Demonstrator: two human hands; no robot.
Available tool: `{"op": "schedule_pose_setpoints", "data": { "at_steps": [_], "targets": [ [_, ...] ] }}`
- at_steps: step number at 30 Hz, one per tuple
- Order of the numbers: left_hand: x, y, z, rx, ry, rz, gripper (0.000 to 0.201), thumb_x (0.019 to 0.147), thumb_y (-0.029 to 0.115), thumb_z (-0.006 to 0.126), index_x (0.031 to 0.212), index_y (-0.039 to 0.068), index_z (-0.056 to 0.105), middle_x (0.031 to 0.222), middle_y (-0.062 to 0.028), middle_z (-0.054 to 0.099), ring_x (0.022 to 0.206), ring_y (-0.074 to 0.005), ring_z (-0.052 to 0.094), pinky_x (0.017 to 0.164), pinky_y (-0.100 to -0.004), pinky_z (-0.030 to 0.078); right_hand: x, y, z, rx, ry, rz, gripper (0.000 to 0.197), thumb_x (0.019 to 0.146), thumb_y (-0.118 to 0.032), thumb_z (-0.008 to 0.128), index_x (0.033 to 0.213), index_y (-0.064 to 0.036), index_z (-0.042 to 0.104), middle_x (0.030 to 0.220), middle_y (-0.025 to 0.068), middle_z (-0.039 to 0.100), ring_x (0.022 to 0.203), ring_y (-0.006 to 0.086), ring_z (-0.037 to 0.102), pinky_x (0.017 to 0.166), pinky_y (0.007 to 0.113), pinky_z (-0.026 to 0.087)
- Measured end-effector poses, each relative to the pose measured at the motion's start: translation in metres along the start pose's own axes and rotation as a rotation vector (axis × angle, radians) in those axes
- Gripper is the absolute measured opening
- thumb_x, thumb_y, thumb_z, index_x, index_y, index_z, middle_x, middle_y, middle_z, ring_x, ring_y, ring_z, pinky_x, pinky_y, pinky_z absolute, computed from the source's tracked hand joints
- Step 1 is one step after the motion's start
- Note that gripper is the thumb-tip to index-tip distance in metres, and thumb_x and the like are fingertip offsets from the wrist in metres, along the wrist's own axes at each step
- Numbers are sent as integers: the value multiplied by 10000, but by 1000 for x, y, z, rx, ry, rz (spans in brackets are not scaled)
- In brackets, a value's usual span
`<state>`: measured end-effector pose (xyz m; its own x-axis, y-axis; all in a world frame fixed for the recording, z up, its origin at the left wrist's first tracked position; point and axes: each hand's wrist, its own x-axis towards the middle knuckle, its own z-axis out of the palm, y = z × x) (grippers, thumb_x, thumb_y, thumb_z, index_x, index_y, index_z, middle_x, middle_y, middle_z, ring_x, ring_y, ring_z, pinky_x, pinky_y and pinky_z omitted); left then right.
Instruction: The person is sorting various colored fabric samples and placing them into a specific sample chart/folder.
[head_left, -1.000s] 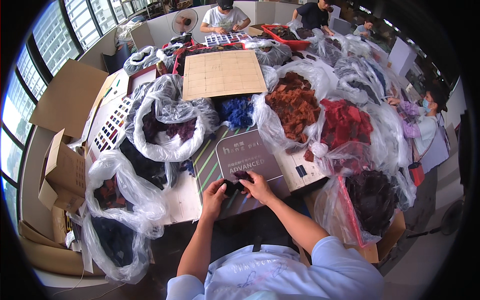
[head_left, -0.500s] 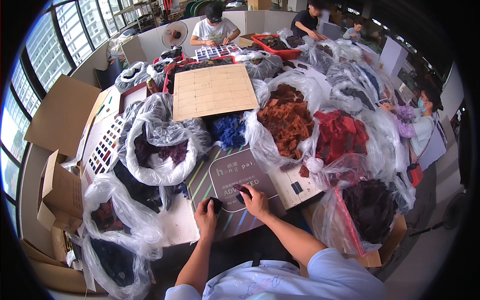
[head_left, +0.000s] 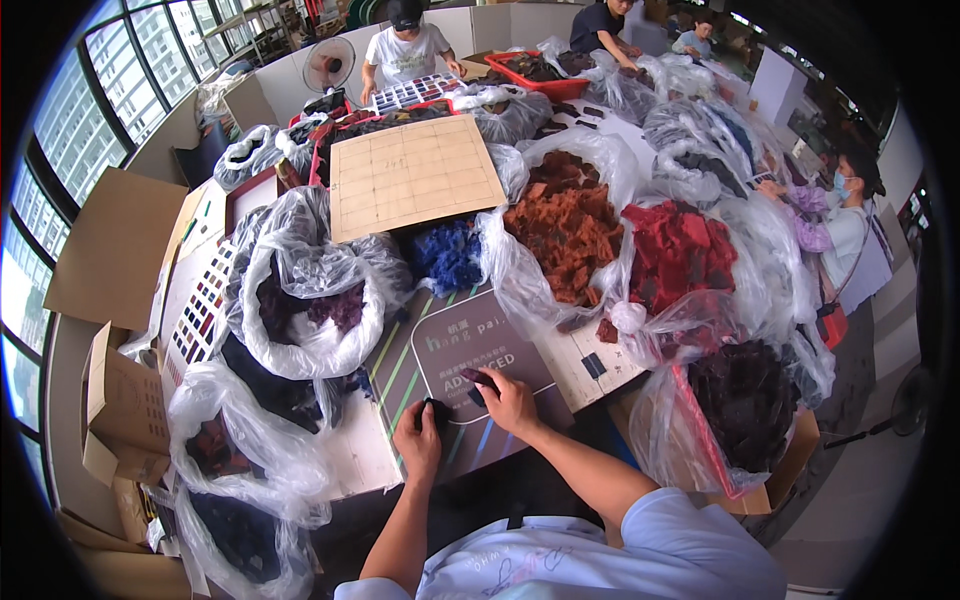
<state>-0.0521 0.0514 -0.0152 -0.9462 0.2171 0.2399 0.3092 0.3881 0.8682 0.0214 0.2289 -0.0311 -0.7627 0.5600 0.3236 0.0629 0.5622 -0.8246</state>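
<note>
My left hand (head_left: 417,440) is closed round a small black piece of soft, fabric-like material (head_left: 436,408), at the near part of a grey printed board (head_left: 400,365). Just right of it, my right hand (head_left: 511,403) pinches a small dark maroon piece (head_left: 479,377) between thumb and fingers. A further dark scrap (head_left: 476,397) shows under the right fingers; whether it is held too I cannot tell. Beyond my hands lies a heap of blue fluffy scraps (head_left: 447,257), next to an open plastic bag of rust-brown scraps (head_left: 565,225).
Bags of red (head_left: 680,250), purple (head_left: 335,308) and dark scraps (head_left: 745,405) crowd round the board. A gridded tan panel (head_left: 415,175) rests across the far side. Cardboard boxes (head_left: 125,395) stand at left. Several people work around the table, one handling a swatch sheet (head_left: 418,91).
My view has shifted slightly. My left fingers have closed further over the black piece, so less of it shows. The person opposite has moved their hands apart to the swatch sheet's sides.
</note>
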Motion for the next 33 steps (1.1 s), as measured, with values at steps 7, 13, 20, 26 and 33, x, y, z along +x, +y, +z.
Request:
{"op": "schedule_pose_setpoints", "data": {
  "at_steps": [7,13,20,26,33],
  "targets": [
    [0,-3,0,14,-8,7,208,931,166,679,1020,-21,693,885,-187,715,819,-293,702,738,-359,525,0,-1,0,-5,0,-10,307,928,-208,643,1186,-41,633,982,224,704,891,430,678,738,482,552],
    [0,-5,1,17,-1,9,212,930,175,681,1018,-17,700,887,-191,714,826,-306,703,742,-368,527,-1,-1,0,-23,-10,-13,298,928,-188,642,1175,-22,633,980,223,706,899,421,687,743,464,557],
    [-1,-2,1,25,-9,2,208,929,173,683,1016,-15,700,899,-188,716,831,-313,702,746,-370,527,0,-1,-1,-3,-16,-6,314,924,-198,651,1188,-30,631,964,234,704,887,426,683,737,474,558],
    [0,0,0,32,-8,11,201,927,169,685,1015,-11,700,899,-183,713,834,-314,699,751,-367,527,2,-2,1,2,12,-36,277,924,-169,648,1156,-18,635,966,218,707,887,417,691,729,451,558],
    [0,-2,2,26,2,25,186,924,155,682,1008,-11,697,894,-178,709,840,-318,699,754,-370,529,1,1,2,-4,7,-42,307,933,-221,644,1179,-38,634,988,222,704,902,430,676,745,480,553]
  ]
}}
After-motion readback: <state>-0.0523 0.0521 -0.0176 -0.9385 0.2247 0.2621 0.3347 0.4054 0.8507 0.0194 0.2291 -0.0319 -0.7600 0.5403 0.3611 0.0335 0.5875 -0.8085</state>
